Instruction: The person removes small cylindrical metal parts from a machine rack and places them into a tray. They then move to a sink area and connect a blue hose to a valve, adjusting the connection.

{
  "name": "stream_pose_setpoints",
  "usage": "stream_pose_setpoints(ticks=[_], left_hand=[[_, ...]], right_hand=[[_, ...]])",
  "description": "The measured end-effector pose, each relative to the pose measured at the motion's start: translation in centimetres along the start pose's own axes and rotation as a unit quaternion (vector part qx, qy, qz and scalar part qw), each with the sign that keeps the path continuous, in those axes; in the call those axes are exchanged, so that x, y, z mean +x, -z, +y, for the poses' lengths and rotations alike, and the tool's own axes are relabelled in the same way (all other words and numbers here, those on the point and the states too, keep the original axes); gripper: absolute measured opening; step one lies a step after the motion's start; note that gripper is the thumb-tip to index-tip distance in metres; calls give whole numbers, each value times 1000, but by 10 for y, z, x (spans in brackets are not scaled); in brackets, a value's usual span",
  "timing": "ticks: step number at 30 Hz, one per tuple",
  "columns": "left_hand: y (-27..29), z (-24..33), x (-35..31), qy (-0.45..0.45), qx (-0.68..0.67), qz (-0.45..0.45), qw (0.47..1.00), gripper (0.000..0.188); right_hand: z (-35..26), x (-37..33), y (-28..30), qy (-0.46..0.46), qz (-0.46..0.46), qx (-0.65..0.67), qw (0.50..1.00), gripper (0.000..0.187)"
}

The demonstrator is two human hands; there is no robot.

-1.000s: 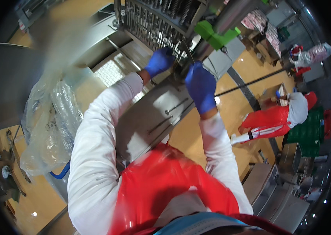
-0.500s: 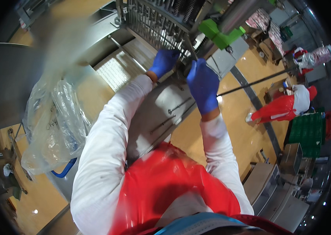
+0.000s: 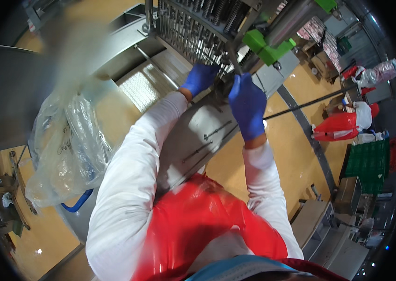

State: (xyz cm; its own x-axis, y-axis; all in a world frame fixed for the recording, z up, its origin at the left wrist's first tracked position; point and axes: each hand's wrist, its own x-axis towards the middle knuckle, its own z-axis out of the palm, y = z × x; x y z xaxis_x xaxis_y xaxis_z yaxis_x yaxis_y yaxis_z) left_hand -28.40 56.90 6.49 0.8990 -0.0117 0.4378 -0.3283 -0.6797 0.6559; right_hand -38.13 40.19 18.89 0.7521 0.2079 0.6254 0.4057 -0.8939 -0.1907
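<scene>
Reaching up, your right hand (image 3: pixel 248 105) wraps a thin metal rod (image 3: pixel 232 63) that rises toward the needle rack (image 3: pixel 193 28) above; your left hand (image 3: pixel 199 78) (fingers curled, grip unclear) touches the rack's lower edge just beside it.

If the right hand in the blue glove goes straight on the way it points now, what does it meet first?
Most likely the metal rack of rods directly above the right hand, whose fingertips already reach its lower edge; depth is unclear.
</scene>
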Motion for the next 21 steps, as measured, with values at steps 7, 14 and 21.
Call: stream_pose_setpoints(ticks=[7,14,21], left_hand=[[-9,0,-6,-15,1,-16,1000,28],[-6,-2,-6,-35,-11,5,999,27],[-9,-3,-5,-28,-31,16,999,27]], right_hand=[[15,-13,-11,5,-39,-22,999,18],[14,-19,-20,-8,-63,-25,998,20],[2,-13,-10,-23,-21,16,999,20]])
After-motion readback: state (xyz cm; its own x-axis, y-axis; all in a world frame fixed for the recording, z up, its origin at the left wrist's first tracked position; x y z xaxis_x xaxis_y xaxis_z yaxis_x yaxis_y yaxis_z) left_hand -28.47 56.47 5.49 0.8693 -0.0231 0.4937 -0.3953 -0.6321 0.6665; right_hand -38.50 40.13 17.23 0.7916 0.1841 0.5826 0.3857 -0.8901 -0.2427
